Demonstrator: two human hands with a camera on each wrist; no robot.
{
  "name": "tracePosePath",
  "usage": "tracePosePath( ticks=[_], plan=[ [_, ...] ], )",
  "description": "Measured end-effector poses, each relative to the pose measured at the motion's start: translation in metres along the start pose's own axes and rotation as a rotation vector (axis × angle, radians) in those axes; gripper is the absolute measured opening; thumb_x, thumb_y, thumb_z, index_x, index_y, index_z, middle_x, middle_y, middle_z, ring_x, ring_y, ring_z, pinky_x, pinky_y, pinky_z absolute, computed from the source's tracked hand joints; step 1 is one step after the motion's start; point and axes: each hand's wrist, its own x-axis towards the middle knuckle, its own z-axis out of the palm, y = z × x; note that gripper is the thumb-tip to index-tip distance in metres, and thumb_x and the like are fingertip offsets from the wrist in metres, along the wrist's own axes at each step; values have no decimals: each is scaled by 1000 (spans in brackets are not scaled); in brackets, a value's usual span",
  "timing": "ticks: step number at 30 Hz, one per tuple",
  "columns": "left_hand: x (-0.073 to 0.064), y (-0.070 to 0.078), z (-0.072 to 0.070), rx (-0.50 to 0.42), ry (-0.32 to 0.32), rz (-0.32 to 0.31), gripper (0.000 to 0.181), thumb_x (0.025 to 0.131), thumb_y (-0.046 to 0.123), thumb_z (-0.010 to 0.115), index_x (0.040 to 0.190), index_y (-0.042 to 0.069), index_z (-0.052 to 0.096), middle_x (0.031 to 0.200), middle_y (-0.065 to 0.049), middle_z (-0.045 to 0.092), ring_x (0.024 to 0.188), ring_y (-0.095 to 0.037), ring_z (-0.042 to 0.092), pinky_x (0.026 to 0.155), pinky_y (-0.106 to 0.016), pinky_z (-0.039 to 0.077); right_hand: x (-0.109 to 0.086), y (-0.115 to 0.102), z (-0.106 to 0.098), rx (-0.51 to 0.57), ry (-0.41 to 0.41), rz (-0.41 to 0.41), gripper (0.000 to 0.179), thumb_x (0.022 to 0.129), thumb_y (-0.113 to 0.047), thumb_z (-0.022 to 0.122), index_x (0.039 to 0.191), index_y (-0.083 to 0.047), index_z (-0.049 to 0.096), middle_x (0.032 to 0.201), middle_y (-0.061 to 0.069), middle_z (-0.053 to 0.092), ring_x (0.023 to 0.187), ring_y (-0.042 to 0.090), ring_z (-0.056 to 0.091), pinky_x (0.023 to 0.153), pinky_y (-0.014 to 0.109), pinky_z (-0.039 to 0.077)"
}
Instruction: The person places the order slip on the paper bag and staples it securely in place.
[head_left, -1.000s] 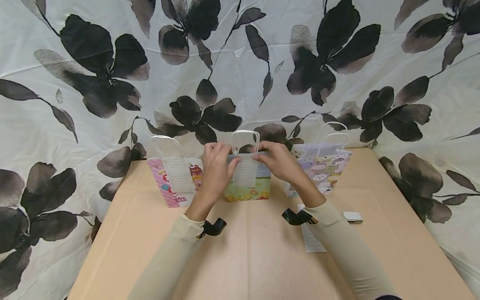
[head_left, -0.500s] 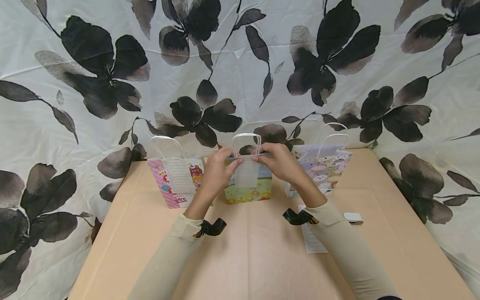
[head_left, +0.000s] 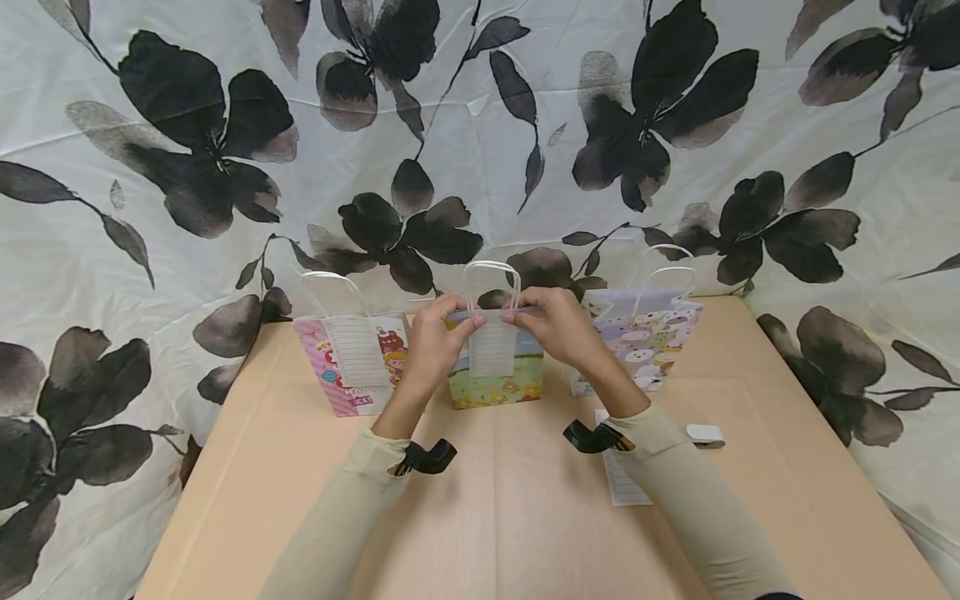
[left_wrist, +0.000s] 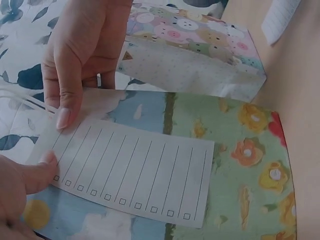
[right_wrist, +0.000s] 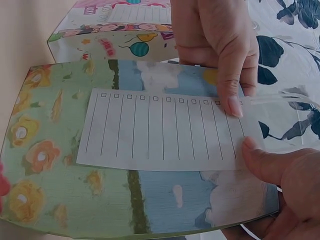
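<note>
A small paper gift bag (head_left: 495,392), printed with a blue sky and a flowery meadow, stands in the middle with its white handles up. Over its upper front lies a lined checklist sheet (left_wrist: 125,172) with small tick boxes along one side. My left hand (head_left: 435,342) pinches the bag's top edge left of the handle, thumb on the sheet's corner. On the other side my right hand (head_left: 558,329) does the same, its thumb pressing the sheet's other top corner. The fingers of both hands go behind the rim, partly hidden.
To the left stands a pink gift bag (head_left: 348,400) with a similar sheet on its front. A lilac bag with cartoon animals (head_left: 645,346) stands to the right. Another lined sheet (head_left: 626,483) and a small white object (head_left: 705,435) lie on the table (head_left: 495,533) near my right forearm.
My left hand has come down slightly and its fingers now go behind the bag's rim. The bag's base has shifted a little towards me. My right hand has stayed nearly still.
</note>
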Motion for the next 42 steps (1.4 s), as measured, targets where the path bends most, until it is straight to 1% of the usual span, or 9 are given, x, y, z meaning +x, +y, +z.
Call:
tracePosePath(
  ticks=[2,6,10,14,21,25,28,36,42],
  plan=[
    [1,-1,0,-25,-13,-3,10,92,13,76,99,7,74,108,-6,70,104,-22,64,96,-43,52,1,-1,0,-2,-2,-3,5,90,-17,77,94,-14,77,100,0,74,88,17,69,77,39,56],
    [2,-2,-1,-42,-32,-8,8,92,12,75,99,7,74,107,-4,70,102,-22,63,94,-43,52,2,-1,-1,-8,-5,-7,5,90,-17,77,94,-14,77,100,0,74,88,18,68,77,39,55],
    [3,-2,-1,-45,-39,-6,9,92,13,75,99,7,74,107,-4,70,104,-22,63,96,-43,51,3,-2,-1,-7,-5,-8,6,91,-18,77,94,-13,77,100,1,74,87,18,69,77,39,55],
    [3,-3,-1,-58,-40,-1,10,93,16,75,99,8,74,107,-3,70,107,-22,63,99,-44,50,3,-2,-1,-6,-1,1,7,91,-19,77,95,-13,77,99,1,74,86,17,69,76,39,55],
    [2,-4,0,-67,-43,20,11,95,16,72,101,8,73,108,-2,69,107,-22,62,99,-45,50,3,-1,-2,-6,-7,11,7,92,-20,76,95,-14,77,98,1,74,84,17,69,75,38,55],
    [1,-4,1,-61,-43,20,11,95,17,72,102,9,74,110,-2,69,110,-21,63,100,-45,50,2,-1,-1,-10,-9,15,7,93,-22,75,93,-15,76,98,0,74,85,16,69,75,38,55],
    [0,-4,1,-61,-42,14,10,95,18,72,101,10,74,110,-2,70,112,-20,63,100,-45,50,1,0,0,-8,-5,7,7,93,-22,75,93,-15,76,99,0,74,85,16,71,75,39,55],
    [-1,-5,2,-66,-37,3,12,95,20,71,104,11,74,112,-1,69,110,-20,64,99,-45,51,1,-1,0,-24,20,-17,6,92,-20,76,93,-13,76,98,0,74,87,16,72,77,40,57],
    [-1,-7,3,-64,-30,19,12,95,20,72,103,11,74,109,0,70,107,-19,64,96,-43,52,0,-1,1,-18,23,-30,5,92,-19,77,89,-14,76,95,-2,73,85,15,71,75,38,56]
  ],
)
